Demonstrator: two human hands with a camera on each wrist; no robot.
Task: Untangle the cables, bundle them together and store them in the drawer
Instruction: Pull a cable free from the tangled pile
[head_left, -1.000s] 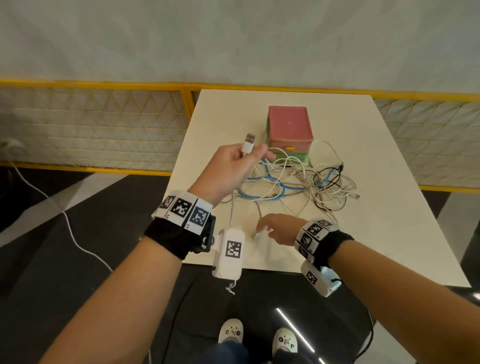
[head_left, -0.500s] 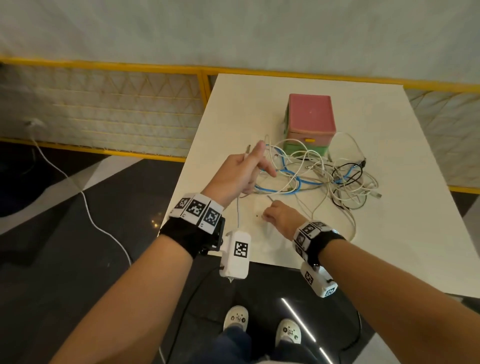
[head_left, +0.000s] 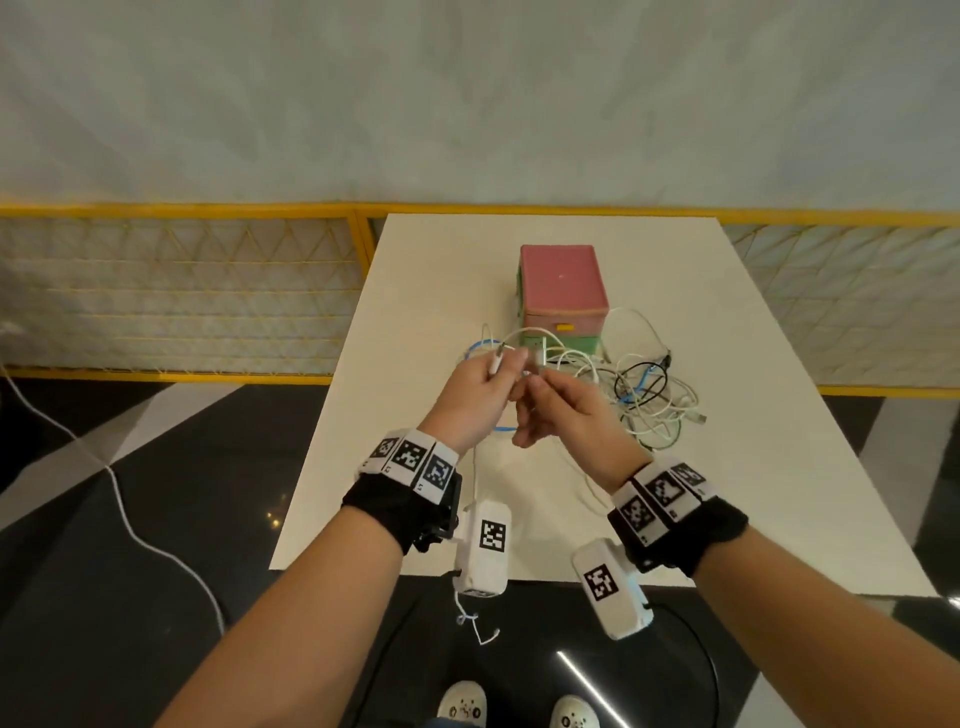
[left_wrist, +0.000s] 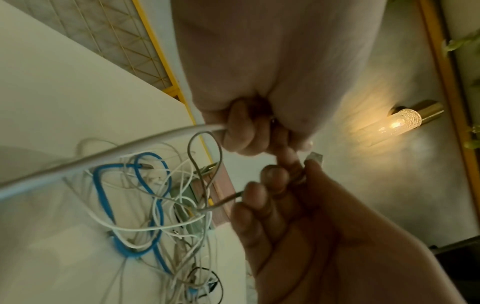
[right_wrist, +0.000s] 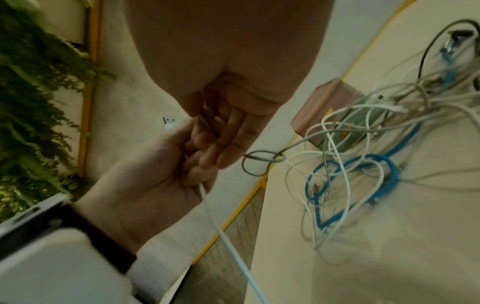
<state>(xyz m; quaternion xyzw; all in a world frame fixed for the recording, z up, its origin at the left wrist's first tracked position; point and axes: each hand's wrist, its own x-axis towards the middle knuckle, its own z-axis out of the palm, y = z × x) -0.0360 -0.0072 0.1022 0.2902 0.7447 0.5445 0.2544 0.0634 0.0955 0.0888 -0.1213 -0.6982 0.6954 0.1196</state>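
We are holding both hands up together, just in front of the drawer box (head_left: 563, 291). Left hand (head_left: 470, 400) is curling its fingers around a white cable (left_wrist: 109, 153), which is running down from the fist past the wrist toward the near tabletop edge; a white plug end (head_left: 496, 361) is sticking out above the thumb. Right hand (head_left: 563, 410) is pinching a thin grey cable (left_wrist: 207, 176) between thumb and fingertips, with a plug tip (left_wrist: 315, 158) showing past the thumb in the left wrist view. The two hands are touching at the fingers.

The grey cable is looping back from the right hand into the tangled pile (head_left: 639, 384), which is lying on the white tabletop (head_left: 779, 441) against the front and right of the drawer box. In the pile we are seeing white cables, a blue cable (right_wrist: 350, 185) and a black cable (head_left: 636, 382), all crossing over each other. Part of the blue cable is also peeking out left of the left hand.

The drawer box is sitting mid-tabletop, pink on top, green at the bottom, with a yellow handle (head_left: 564, 328) on the pink front. We cannot tell whether any drawer is pulled out; the hands and cables are covering the lower front.
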